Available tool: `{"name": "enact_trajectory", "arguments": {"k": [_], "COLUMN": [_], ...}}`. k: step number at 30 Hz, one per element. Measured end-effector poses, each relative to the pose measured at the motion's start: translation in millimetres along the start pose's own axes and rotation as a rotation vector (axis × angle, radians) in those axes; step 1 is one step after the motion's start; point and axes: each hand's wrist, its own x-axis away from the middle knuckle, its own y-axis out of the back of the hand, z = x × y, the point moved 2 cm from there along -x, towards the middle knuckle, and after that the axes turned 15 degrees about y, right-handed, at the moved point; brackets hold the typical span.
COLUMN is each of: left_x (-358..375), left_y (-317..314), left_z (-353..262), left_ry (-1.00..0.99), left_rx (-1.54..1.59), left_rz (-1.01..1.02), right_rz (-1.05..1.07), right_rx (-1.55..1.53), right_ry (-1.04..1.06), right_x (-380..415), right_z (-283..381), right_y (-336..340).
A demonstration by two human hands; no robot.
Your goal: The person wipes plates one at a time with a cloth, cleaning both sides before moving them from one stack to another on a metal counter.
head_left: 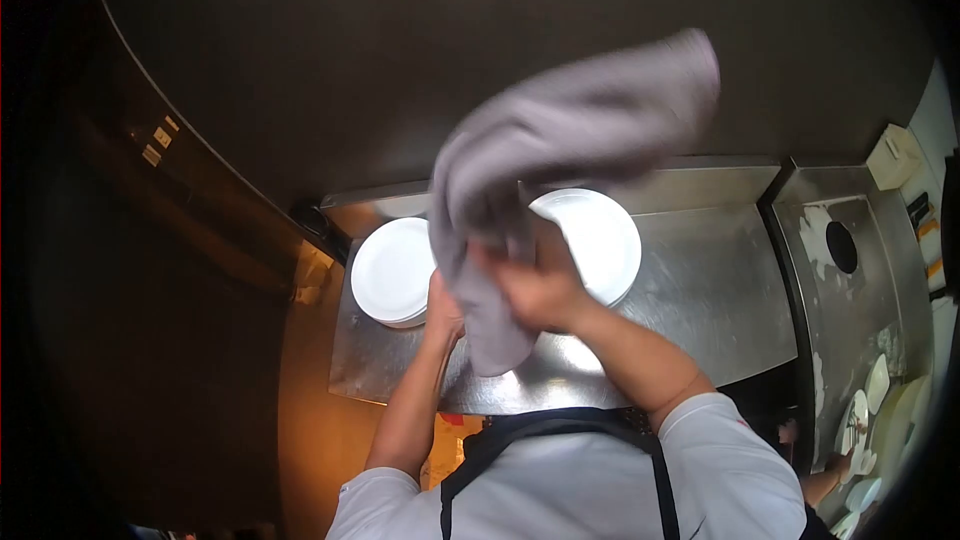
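Observation:
A greyish-purple cloth (580,115), blurred by motion, swings up and to the right from my hands. My right hand (540,285) grips its lower middle part, fingers curled in. My left hand (445,310) is at the left edge of the cloth, beside the left plates; its fingers are mostly hidden behind the fabric. White round plates (392,270) are stacked on the steel counter (700,290) to the left. Another stack of white plates (598,240) stands right of the cloth, partly covered by it and my right hand.
A second steel surface (860,320) with a round dark hole lies at the right. Another person's hand (840,462) is at a white dish (855,420) at the lower right. A dark wall rises behind the counter. A white box (893,157) is at the upper right.

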Motion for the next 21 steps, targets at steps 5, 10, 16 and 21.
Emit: {"name": "enact_trajectory", "arguments": {"k": [5, 10, 16, 21], "left_x": [8, 2, -1, 15], "left_y": [-30, -24, 8, 19], "left_z": [-11, -58, -54, -77], "left_ry": [0.01, -0.149, -0.372, -0.267], "left_rx": [0.081, 0.026, -0.043, 0.414], "left_rz": [0.03, -0.299, -0.709, -0.105], "right_rz": [-0.24, -0.402, -0.553, -0.536], "right_rx": [-0.22, -0.569, -0.252, 0.086], "right_ry": [-0.318, -0.37, -0.23, -0.068], "right_x": [-7, 102, 64, 34], "right_z": [-90, -107, -73, -40], "right_y": [12, -38, -9, 38]}}
